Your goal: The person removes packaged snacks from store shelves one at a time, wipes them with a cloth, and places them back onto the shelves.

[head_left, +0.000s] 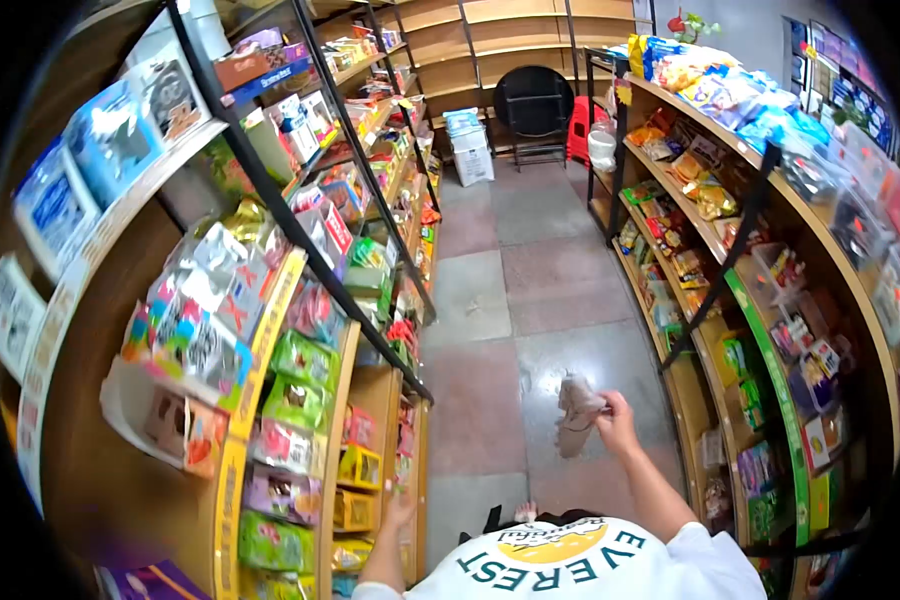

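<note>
My right hand (pixel 617 422) is closed on a crumpled grey-brown cloth (pixel 575 418), which hangs over the tiled aisle floor. The cloth looks limp, and its lower end dangles free. My left hand (pixel 400 508) is low beside the left shelving, close to the yellow packets (pixel 356 508). Its fingers are small and blurred, so their pose is unclear. Green snack packets (pixel 303 360) stand in a row on the shelf to the left of that hand. The white shirt (pixel 570 565) on my body carries the word EVEREST.
Tall shelves of packaged snacks line both sides of a narrow aisle (pixel 470 390). At its far end are a white box (pixel 472 158), a black folded round table (pixel 534 105) and red stools (pixel 579 130). Bagged goods (pixel 715 85) lie on top of the right shelving.
</note>
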### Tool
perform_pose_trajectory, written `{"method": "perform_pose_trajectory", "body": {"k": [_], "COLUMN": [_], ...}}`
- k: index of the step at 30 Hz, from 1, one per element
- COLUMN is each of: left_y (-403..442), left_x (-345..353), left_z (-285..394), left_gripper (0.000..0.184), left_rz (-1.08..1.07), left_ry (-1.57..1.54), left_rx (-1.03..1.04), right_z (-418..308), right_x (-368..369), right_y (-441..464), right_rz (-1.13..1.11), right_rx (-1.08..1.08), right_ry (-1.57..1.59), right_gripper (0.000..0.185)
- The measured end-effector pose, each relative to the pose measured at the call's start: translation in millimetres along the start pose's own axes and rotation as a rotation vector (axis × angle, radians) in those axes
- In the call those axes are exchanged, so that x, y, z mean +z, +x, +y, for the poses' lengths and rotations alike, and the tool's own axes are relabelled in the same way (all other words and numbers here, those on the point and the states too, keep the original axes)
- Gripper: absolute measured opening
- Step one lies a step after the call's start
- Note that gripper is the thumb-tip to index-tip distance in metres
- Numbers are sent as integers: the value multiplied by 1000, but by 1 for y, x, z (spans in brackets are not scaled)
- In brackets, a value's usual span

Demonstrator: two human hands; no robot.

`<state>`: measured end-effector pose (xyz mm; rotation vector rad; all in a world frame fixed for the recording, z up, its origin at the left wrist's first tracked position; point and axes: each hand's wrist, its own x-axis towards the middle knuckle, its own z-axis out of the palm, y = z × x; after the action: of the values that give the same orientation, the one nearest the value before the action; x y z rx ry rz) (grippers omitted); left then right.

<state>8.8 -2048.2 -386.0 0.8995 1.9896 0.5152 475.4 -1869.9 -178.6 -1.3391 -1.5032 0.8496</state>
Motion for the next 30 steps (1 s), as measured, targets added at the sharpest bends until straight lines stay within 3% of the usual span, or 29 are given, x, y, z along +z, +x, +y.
{"method": "perform_pose_trajectory", "body": {"k": [2,3,4,5,7,8,9,11,12,15,16,17,21,29,30], "left_y": [56,75,78,90,115,130,144,179,207,253,280,311,377,550,584], "left_x": [-14,-15,-15,-9,9,13,6,17,20,14,7,5,-19,-57,-63], "left_z": [163,238,318,375,469,506,542,590,609,671,686,696,765,868,874], "left_gripper": [39,43,54,57,54,51,51,39,27,16,15,20,15,16,15], "left_rz": [80,87,-10,-82,-128,-154,-142,-541,-505,-293,-289,-329,-477,-275,-363], "left_ry": [96,162,88,-4,-47,-117,-124,-300,-254,-511,-442,-505,-708,-768,-815], "left_rx": [441,583,572,683,916,1013,1006,713,748,699,659,721,590,546,552], "right_z": [-21,-15,-24,-40,-50,-50,-55,-38,-26,-24,-28,-24,-19,17,25], "right_x": [8,14,22,28,43,53,60,78,81,90,96,104,128,227,238], "right_y": [71,105,134,162,220,249,282,349,382,478,505,534,638,831,853], "right_rz": [-74,-111,-107,-135,-211,-223,-264,-320,-321,-381,-426,-398,-432,-405,-419], "right_rx": [188,179,182,189,211,219,264,315,339,327,307,372,411,504,598], "right_ry": [182,323,324,562,938,938,1087,1250,1266,1350,1362,1354,1387,1361,1366], "right_gripper": [31,30,30,29,32,32,34,40,42,41,40,39,35,36,37]}}
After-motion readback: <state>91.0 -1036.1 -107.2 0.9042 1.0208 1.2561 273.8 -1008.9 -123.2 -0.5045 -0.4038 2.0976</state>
